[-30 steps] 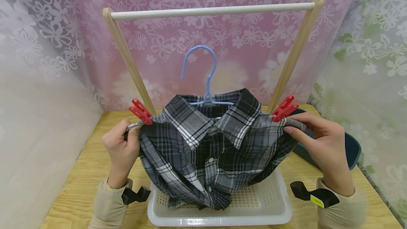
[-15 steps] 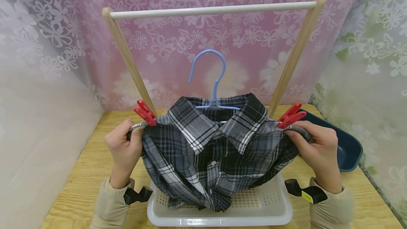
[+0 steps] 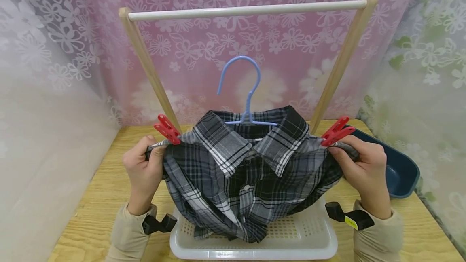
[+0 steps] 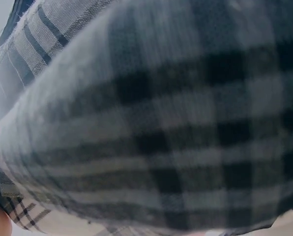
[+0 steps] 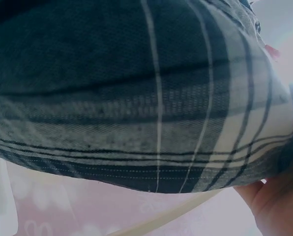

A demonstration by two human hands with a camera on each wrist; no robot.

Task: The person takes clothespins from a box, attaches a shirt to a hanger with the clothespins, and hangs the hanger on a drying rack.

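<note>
Since a second ago, shirt (image 3: 247, 177) and hanger (image 3: 243, 92) have risen slightly above the basket (image 3: 320, 237). Left hand (image 3: 143, 173) and right hand (image 3: 365, 171) pinch its pegged shoulders. Next move, likely: lifting the hook toward the rail (image 3: 247, 10).

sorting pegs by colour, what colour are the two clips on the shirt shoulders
Both clips are red; the head view shows them best.
</note>
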